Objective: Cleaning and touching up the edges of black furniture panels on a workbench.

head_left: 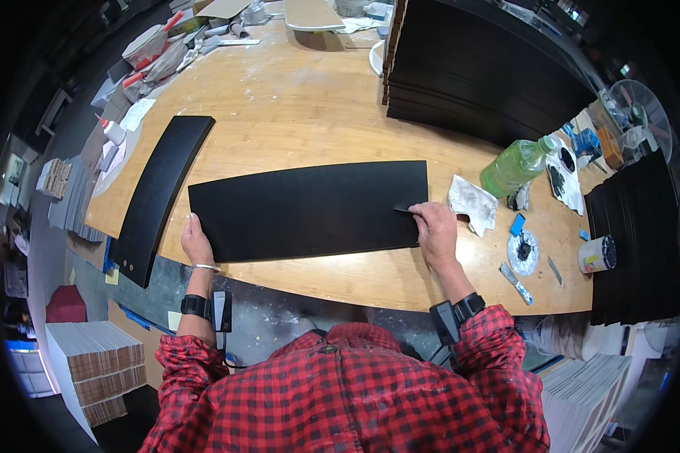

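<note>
A black rectangular board [310, 211] lies across the wooden table in front of me. My left hand [197, 240] grips its lower left corner, thumb up along the short edge. Over the board's right end, my right hand [435, 230] pinches a small, thin dark piece [402, 209] against or just above the black face; its exact kind is too small to make out. A second black board [166, 192], with small round holes at its near end, lies apart at the left.
Right of my right hand are a crumpled white cloth [472, 204], a green liquid bottle [514, 167], a blue block [517, 224], a black-smeared round pad [523, 251], a putty knife [516, 283] and a tin [597, 254]. Stacks of black boards [483, 72] stand behind and far right.
</note>
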Demonstrator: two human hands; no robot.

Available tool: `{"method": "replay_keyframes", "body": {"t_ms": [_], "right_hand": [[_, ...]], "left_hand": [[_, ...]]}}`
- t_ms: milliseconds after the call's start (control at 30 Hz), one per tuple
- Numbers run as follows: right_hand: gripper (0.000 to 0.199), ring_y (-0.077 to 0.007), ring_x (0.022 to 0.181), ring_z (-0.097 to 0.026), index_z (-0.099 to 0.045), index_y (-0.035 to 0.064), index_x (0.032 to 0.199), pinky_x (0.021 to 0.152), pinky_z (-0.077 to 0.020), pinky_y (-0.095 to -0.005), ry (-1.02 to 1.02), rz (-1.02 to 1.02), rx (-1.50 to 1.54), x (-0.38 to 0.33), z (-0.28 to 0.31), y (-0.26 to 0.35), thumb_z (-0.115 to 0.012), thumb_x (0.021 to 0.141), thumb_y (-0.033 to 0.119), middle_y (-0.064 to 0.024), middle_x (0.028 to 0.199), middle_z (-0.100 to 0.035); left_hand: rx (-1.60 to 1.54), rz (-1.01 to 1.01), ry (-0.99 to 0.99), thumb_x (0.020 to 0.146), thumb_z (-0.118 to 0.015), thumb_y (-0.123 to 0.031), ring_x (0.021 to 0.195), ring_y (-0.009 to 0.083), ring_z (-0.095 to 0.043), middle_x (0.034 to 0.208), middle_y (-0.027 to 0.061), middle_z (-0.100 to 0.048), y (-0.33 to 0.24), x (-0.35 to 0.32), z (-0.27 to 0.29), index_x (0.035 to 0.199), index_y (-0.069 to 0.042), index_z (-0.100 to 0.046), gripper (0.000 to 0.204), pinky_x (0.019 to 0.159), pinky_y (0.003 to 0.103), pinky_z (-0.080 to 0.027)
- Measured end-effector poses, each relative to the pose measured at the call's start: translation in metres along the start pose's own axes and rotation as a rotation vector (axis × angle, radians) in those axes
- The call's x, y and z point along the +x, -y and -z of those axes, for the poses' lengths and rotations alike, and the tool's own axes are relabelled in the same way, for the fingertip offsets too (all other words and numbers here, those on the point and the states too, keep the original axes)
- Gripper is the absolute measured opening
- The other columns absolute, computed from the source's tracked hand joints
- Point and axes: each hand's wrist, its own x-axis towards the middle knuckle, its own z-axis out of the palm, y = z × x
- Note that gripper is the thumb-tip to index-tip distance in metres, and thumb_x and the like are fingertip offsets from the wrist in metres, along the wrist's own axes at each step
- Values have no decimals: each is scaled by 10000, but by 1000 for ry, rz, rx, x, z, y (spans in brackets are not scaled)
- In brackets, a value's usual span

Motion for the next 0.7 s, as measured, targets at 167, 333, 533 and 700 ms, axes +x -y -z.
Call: {"method": "replay_keyframes", "body": {"t_ms": [167,333,533,700], "right_hand": [[170,-234,769,-562,-604,116,799,668,-400,-348,81,49,-7,-18,0,13,-658,669,20,-32,771,-589],[190,-231,750,-547,-599,122,847,665,-382,-341,-54,-14,-69,-2,-2,8,-652,693,24,-26,765,-585],[201,-230,790,-550,-602,122,849,697,-387,-333,-69,-55,-75,-18,3,1,-629,697,-6,-36,791,-588],[229,-227,799,-552,-613,136,868,705,-392,-334,-47,-52,-113,-26,6,-2,-622,693,-11,-33,801,-589]], "left_hand": [[17,1,2,914,-454,-392,669,127,-474,701,67,-564,-2,0,0,822,83,-583,500,655,284,-413],[-33,25,26,913,-455,-396,672,129,-480,708,68,-574,3,3,0,828,84,-582,503,656,284,-415],[-13,20,11,916,-451,-396,713,138,-505,766,81,-599,-3,-2,0,887,85,-593,503,692,282,-423],[11,13,24,916,-451,-392,743,146,-518,806,94,-614,-12,-5,-1,930,94,-591,507,716,285,-426]]}}
